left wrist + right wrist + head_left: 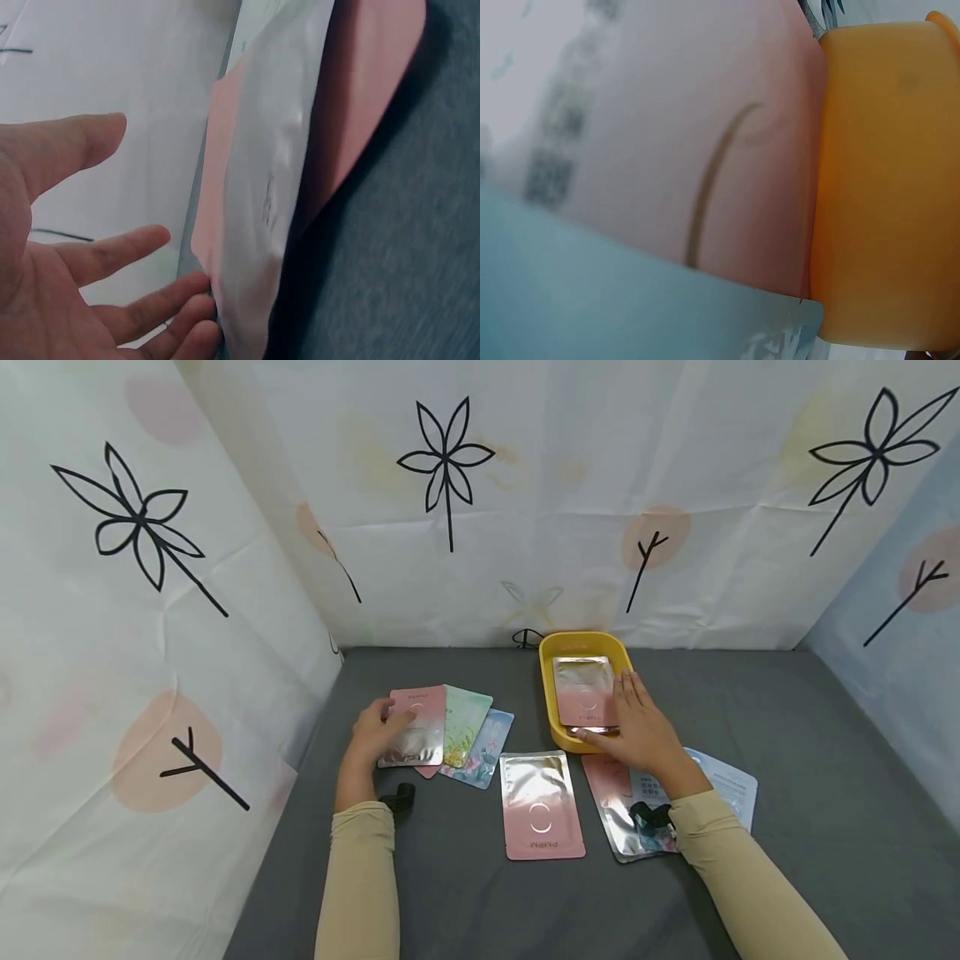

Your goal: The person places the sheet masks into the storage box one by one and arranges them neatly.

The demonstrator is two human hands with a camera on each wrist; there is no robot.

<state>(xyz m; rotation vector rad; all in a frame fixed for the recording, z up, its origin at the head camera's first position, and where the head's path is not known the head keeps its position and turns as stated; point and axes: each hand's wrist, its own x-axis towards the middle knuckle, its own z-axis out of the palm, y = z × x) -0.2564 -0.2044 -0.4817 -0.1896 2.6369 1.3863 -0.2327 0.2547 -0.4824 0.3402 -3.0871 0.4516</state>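
My left hand [375, 732] rests at the left edge of a pink-and-silver sachet [420, 727], on top of a fanned pile. In the left wrist view its thumb and index finger stand apart from the sachet [270, 172], while the lower fingertips touch its edge. My right hand [643, 733] lies over the right rim of a yellow basket [549, 693]. Its fingers stretch along the right edge of another pink-and-silver sachet [583, 689] inside; the thumb reaches the near end. The right wrist view shows the basket's outer wall [889, 187] but no fingers.
A green sachet [467, 718] and a blue one [489, 750] fan out from the left pile. A single pink-and-silver sachet [542, 818] lies at the middle front. Overlapping sachets [611, 802] lie under the right wrist. A patterned cloth [555, 577] rises behind the grey table [450, 877].
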